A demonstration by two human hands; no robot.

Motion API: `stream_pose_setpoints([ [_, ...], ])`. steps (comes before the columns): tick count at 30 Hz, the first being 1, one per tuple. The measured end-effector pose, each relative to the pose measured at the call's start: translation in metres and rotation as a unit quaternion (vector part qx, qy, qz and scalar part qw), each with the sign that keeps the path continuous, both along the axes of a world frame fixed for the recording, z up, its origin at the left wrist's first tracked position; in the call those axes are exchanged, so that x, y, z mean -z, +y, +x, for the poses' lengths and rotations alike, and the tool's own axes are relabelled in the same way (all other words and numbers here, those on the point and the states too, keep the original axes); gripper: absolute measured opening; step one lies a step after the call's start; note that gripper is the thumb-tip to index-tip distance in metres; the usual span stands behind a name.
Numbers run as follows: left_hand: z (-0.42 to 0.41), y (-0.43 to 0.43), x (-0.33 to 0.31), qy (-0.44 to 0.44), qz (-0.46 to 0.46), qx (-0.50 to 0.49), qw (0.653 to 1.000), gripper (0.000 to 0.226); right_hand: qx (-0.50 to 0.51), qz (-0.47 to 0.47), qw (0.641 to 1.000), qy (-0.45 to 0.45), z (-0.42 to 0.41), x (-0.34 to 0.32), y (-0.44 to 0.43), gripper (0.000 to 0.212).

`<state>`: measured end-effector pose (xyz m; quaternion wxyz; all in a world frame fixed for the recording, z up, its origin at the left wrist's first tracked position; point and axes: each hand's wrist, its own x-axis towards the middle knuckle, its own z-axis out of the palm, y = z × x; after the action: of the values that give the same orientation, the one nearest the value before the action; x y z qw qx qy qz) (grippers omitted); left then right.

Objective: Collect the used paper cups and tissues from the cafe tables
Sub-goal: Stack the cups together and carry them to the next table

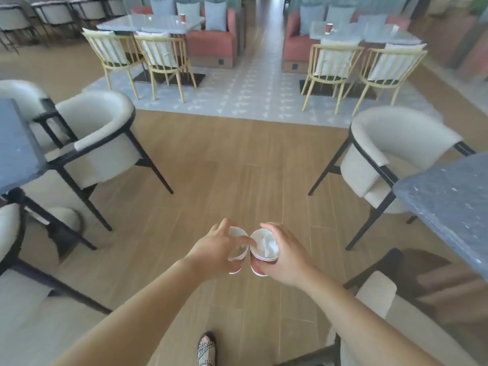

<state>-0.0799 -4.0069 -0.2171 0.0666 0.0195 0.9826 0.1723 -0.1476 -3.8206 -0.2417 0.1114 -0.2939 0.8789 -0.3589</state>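
**A:** Where were the cups at that moment?

**B:** Two red paper cups were in the lower middle of the frame, held above the wooden floor (pixel 211 167) and just beside each other. The left cup (pixel 235 261) was in the left hand (pixel 215 249). The right cup (pixel 257 268) was in the right hand (pixel 286 256).

**A:** How did the hands hold them?

**B:** The right hand was curled around the right side of the right cup, with the fingers over its rim. The left hand gripped the left cup from the left side. Some of its fingers were spread above the rim, and one finger reached across to the rim of the right cup. I could not tell how the fingers closed under the left cup.

**A:** And the tissue?

**B:** A crumpled white tissue (pixel 268 245) sat inside the right cup and filled most of it. The left cup was tilted, and I could not tell if anything was in it.

**A:** Were there other cups?

**B:** Yes. A third cup (pixel 182 17), also red, stood on the grey table (pixel 132 23) in the upper left of the frame. A fourth cup (pixel 328 28) stood on the table (pixel 369 35) in the upper right. Both were well apart from the hands.

**A:** What was near the person?

**B:** White armchairs with black frames stood on both sides, one at the left (pixel 100 133) and one at the right (pixel 390 154). A dark blue table (pixel 449 202) was at the right edge. A foot in a patterned sandal (pixel 206 348) was at the bottom of the frame.
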Motion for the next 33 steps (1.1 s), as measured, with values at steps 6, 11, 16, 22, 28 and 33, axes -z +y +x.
stream_pose_setpoints([
  [6, -0.132, -0.043, -0.008, 0.008, -0.054, 0.122, 0.991, 0.043, 0.114, -0.005, 0.993, -0.024, -0.085, -0.005, -0.036, 0.072],
  [11, -0.229, -0.007, -0.015, -0.01, -0.003, 0.191, 0.982, 0.058, 0.233, -0.008, 0.972, -0.036, -0.145, -0.009, -0.004, 0.065],
  [16, -0.325, 0.077, -0.014, -0.032, 0.062, 0.271, 0.96, 0.075, 0.342, -0.018, 0.939, -0.011, -0.207, -0.006, 0.075, 0.067],
  [22, -0.443, 0.228, 0.006, 0.031, 0.094, 0.372, 0.923, 0.074, 0.447, 0.014, 0.894, 0.023, -0.292, 0.012, 0.214, 0.066],
  [28, -0.535, 0.359, 0.038, 0.076, 0.079, 0.44, 0.891, 0.072, 0.522, 0.023, 0.851, 0.057, -0.363, 0.034, 0.326, 0.068],
  [33, -0.581, 0.424, 0.07, 0.069, 0.06, 0.476, 0.874, 0.074, 0.545, 0.059, 0.835, 0.054, -0.4, 0.056, 0.382, 0.067],
])
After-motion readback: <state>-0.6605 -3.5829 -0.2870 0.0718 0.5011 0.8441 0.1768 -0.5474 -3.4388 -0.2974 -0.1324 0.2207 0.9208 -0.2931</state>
